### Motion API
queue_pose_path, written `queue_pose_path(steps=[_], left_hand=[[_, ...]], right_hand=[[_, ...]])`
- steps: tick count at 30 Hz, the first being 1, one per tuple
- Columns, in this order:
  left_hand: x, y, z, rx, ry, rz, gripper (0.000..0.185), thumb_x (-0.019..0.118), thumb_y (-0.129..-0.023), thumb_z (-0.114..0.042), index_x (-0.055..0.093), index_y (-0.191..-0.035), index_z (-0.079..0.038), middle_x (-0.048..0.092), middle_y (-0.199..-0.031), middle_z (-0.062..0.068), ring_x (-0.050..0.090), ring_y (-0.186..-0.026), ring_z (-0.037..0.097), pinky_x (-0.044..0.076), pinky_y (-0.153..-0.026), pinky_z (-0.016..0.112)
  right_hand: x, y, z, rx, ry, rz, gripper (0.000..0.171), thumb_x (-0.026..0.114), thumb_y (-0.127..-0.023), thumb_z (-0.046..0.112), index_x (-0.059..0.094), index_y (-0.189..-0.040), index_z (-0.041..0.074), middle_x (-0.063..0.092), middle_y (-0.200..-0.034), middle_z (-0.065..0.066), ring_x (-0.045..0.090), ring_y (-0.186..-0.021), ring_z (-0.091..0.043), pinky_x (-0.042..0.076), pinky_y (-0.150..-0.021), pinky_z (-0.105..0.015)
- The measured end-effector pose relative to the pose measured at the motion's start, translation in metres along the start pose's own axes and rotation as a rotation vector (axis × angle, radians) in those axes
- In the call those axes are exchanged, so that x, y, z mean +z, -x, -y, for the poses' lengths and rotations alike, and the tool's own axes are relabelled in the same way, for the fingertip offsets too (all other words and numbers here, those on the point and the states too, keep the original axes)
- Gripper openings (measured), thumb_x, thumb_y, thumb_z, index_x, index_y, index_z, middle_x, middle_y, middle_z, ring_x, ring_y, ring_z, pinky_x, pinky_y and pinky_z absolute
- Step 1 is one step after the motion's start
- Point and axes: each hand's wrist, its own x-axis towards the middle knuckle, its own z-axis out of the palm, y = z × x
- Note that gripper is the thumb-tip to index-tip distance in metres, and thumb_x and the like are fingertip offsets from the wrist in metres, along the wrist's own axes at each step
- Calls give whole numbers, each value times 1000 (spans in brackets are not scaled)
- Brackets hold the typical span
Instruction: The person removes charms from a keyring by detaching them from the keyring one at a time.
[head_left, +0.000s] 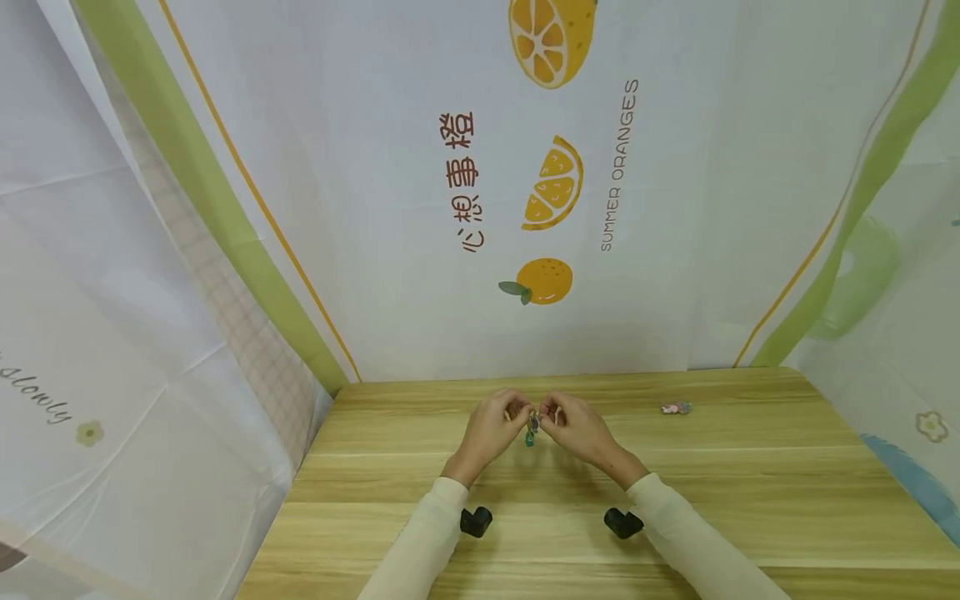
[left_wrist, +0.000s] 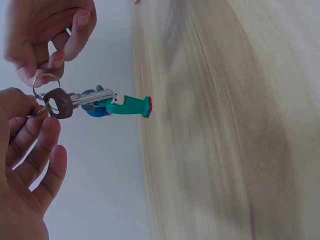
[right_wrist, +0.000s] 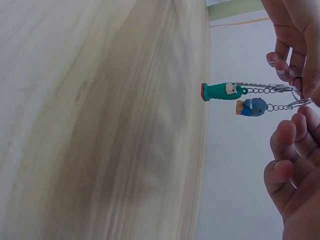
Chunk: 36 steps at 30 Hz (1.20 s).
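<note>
In the head view, my left hand [head_left: 491, 427] and right hand [head_left: 579, 429] meet above the table, fingertips close together. Thin metal split rings [left_wrist: 46, 74] are pinched between them, one at each hand's fingertips. From the rings hangs a key [left_wrist: 61, 103] with a brown head and silver blade. Beside it dangles a green figurine charm [right_wrist: 218, 91] with a white face and red base, on a short chain. A blue-grey figurine charm [right_wrist: 253, 107] hangs from its own chain nearer my right hand. How the rings link is partly hidden by fingers.
A small pinkish trinket [head_left: 677, 408] lies on the wooden table [head_left: 360, 483], right of my hands. Black devices [head_left: 476, 522] sit under both wrists. A white curtain [head_left: 390, 250] with orange prints stands behind the table's far edge, and more cloth hangs at both sides.
</note>
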Motion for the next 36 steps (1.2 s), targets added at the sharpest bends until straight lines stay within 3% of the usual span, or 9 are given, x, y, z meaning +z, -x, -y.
queue_pose_path(steps=[8,16,22,36], left_hand=[[2,-1,-2,40,13,8,10,70,-105,-16,77,-107,-10,75,-95,2,66,-79,8,55,-72,20],[3,0,-4,44,47,33,10,70,-104,-14,77,-108,-9,75,-95,2,65,-79,8,55,-72,20],[4,0,-5,27,15,46,11,69,-105,-16,78,-109,-10,75,-95,1,64,-79,7,55,-72,19],[2,2,5,-2,-15,-9,11,69,-105,-17,78,-107,-11,75,-91,0,64,-76,7,52,-68,18]], right_hand=[[-1,-2,1,25,17,6,6,69,-103,21,67,-99,16,63,-80,6,50,-62,-6,42,-54,-25],[-1,-1,-2,30,12,12,7,70,-102,17,66,-96,15,61,-77,6,47,-59,-7,39,-54,-24],[0,-1,-3,8,5,8,6,69,-101,14,66,-95,14,59,-75,6,44,-58,-6,37,-54,-23],[-6,1,0,-1,-29,-18,7,69,-99,13,67,-94,17,63,-82,7,49,-66,-6,42,-60,-24]])
